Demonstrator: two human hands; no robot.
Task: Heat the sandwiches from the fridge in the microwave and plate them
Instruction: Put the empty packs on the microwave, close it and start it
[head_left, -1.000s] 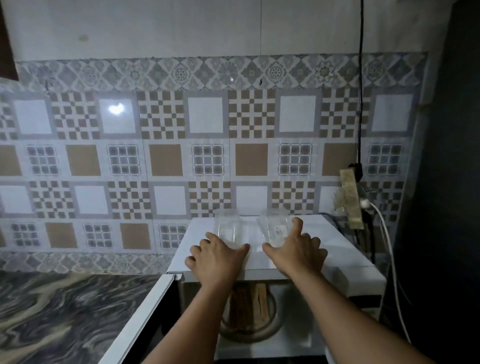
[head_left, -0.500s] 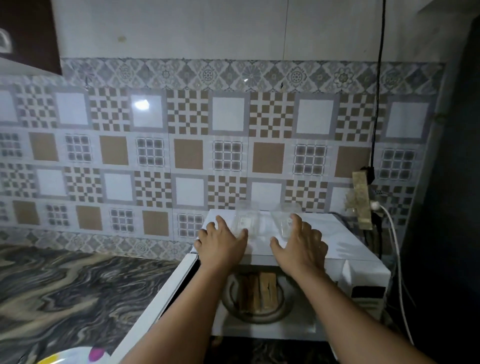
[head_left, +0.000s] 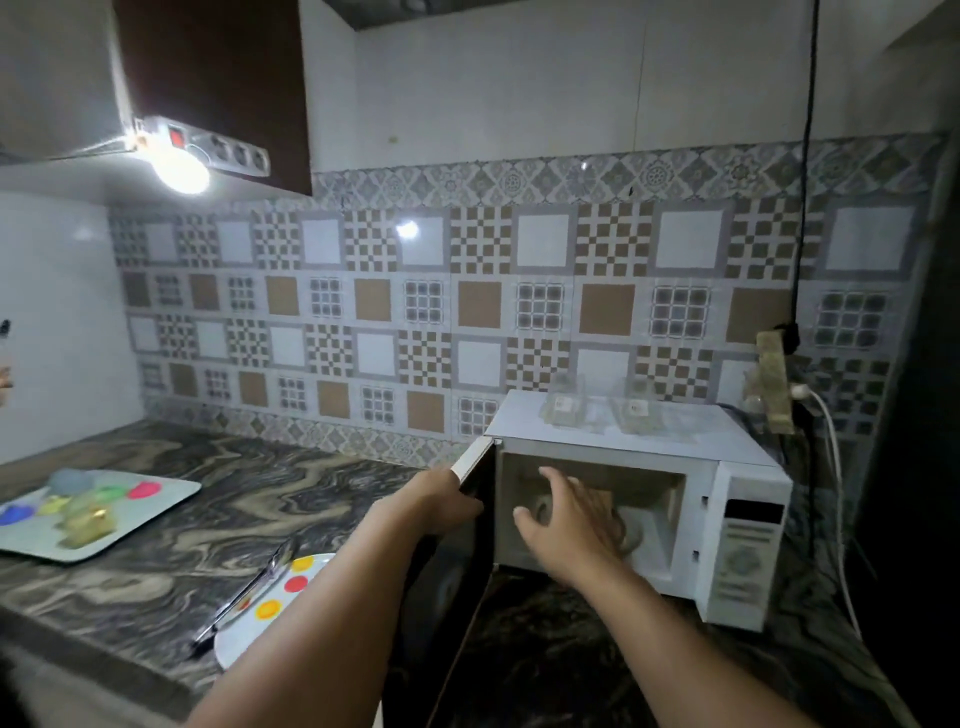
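The white microwave (head_left: 743, 525) stands on the counter at the right, its door (head_left: 470, 467) swung open toward me. My left hand (head_left: 441, 501) grips the door's top edge. My right hand (head_left: 569, 517) is at the mouth of the cavity with fingers spread and holds nothing. It hides the sandwiches and most of the turntable behind it. Two empty clear plastic containers (head_left: 563, 410) (head_left: 636, 415) sit on top of the microwave. A white plate with coloured dots (head_left: 291, 587) lies on the counter left of the door, metal tongs (head_left: 244, 597) resting across it.
A rectangular tray with coloured spots (head_left: 156, 499) holds a few small items at the far left of the marble counter (head_left: 260, 499). A power strip and a lit bulb (head_left: 182, 166) hang under the cabinet. Cables and a wall socket (head_left: 774, 384) are right of the microwave.
Both hands have left the containers on top of the microwave. My left hand dropped to the door edge, my right hand to the cavity. My view has pulled back and to the left.
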